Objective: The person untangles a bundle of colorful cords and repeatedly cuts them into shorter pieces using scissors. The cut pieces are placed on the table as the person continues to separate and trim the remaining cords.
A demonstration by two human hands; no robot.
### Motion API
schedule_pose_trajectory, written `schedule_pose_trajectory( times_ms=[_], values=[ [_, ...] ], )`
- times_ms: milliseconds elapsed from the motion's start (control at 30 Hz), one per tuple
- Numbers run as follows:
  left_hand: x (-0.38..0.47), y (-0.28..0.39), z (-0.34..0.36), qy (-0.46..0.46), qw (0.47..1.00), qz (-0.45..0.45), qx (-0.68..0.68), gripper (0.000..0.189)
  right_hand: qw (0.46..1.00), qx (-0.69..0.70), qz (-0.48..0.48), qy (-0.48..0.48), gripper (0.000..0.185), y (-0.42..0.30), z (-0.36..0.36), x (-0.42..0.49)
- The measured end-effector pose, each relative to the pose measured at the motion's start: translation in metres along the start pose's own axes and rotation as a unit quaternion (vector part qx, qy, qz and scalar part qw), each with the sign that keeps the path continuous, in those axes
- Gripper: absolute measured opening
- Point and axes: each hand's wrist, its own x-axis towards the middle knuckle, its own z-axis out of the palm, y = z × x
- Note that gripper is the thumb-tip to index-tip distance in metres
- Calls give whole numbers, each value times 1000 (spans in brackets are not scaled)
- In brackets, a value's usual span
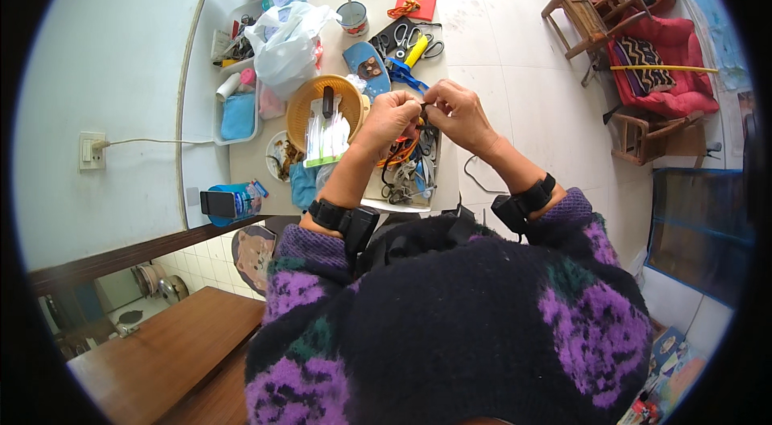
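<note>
My left hand (pixel 395 117) and my right hand (pixel 453 111) nearly meet over the table's right part, fingertips pinching a thin black cord (pixel 424 106) between them. Its full shape is partly hidden by the fingers. Right below them lies a shallow white tray (pixel 398 205) filled with small metal tools, clips and orange and black cords. Left of my left hand stands a tan plastic basket (pixel 297 100) with a packet of white sticks (pixel 325 134) and a black object across it. Beyond my hands are a blue pouch (pixel 377 78), several scissors (pixel 401 39) and a yellow-handled tool (pixel 416 51).
The table also bears a mug (pixel 353 19) with a spoon, a red booklet (pixel 425 3), a white plastic bag (pixel 286 51), a plate of food scraps (pixel 274 162) and a phone (pixel 218 204) on a blue container. Wooden chairs (pixel 588 21) stand at the right.
</note>
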Motion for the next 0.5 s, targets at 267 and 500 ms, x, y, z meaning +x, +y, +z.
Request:
schedule_pose_trajectory(
  times_ms=[267, 500],
  values=[
    [-9, 36, 2, -9, 998, 53, 24, 5, 981, 169, 69, -70, 5, -24, -22, 19],
    [-10, 34, 4, -10, 997, 65, 36, 9, 915, 322, 143, -195, 10, -19, -27, 20]
  ],
)
